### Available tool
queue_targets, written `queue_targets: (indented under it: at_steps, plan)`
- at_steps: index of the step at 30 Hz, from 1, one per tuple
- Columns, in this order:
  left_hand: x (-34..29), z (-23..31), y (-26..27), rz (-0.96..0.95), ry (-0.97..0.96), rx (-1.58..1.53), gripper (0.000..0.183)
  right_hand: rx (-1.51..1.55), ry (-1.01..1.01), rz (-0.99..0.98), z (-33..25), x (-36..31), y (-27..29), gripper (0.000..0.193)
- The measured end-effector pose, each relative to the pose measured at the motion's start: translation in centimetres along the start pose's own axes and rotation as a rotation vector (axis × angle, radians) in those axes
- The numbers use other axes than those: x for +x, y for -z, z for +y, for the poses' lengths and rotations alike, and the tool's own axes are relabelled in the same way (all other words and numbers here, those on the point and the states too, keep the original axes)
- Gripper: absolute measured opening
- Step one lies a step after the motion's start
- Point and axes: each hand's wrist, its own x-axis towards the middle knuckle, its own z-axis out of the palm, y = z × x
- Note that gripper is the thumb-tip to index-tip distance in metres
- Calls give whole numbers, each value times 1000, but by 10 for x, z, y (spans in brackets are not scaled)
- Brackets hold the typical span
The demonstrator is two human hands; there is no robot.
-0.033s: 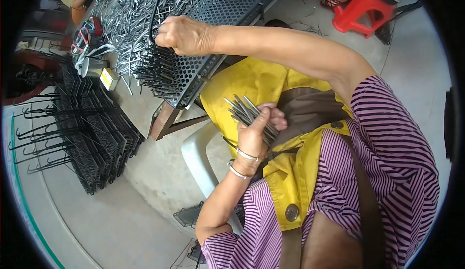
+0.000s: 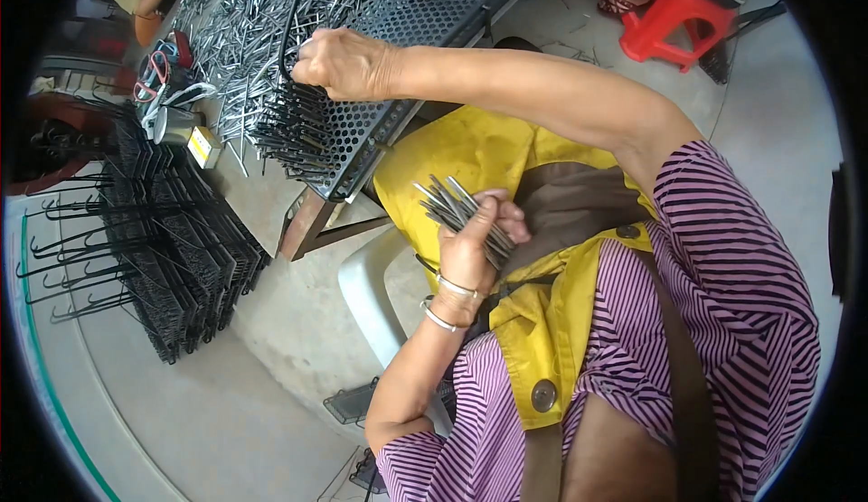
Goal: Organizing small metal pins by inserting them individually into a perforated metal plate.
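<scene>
My left hand [image 2: 475, 226] is closed around a bundle of thin grey metal rods [image 2: 452, 204], held over the yellow apron on my lap. The rod ends fan out past my thumb toward the table. My right arm reaches across to the table's near left corner. There my right hand [image 2: 339, 65] is curled shut beside a bent black rod [image 2: 295, 23], just above a dark row of closely packed rods [image 2: 289, 131]. Its fingertips are turned away, so what they pinch is hidden.
A perforated metal table [image 2: 443, 14] carries a heap of loose rods [image 2: 244, 41]. Scissors [image 2: 155, 68], a metal cup [image 2: 174, 125] and a small yellow box [image 2: 203, 147] lie left of it. Black hooked racks [image 2: 181, 249] stand on the floor. A red stool [image 2: 674, 23] and other people are farther off.
My left hand has shifted very slightly up and left with the bundle of rods. My right hand stays nearly in place.
</scene>
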Motion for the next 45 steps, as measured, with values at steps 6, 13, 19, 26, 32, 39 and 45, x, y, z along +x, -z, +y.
queue_targets:
  at_steps: [6, 13, 19, 26, 32, 39, 45]
  plan:
    - [0, 17, 15, -39, -5, -41, 22, -2, -79, -56, 6, 7, -4, 10]
    - [1, 30, 23, -127, 9, -86, 21, 189, -291, -213, 4, 22, -8, 12]
    - [2, 33, 24, -138, -17, -100, 20, 129, -175, 81, -22, -14, 18, 19]
    - [2, 35, 24, -213, 0, -96, 20, 1292, -979, -409, -67, -97, 58, 16]
    - [1, 31, 22, -276, 12, 42, 24, 1536, -1147, -252, -73, -116, 57, 10]
    - [11, 22, 40, -49, -86, -114, 26, 1452, -1243, -35, -48, -106, 71, 9]
    - [10, 17, 40, 88, -54, -177, 22, 1841, -1075, 293, 3, -63, 63, 10]
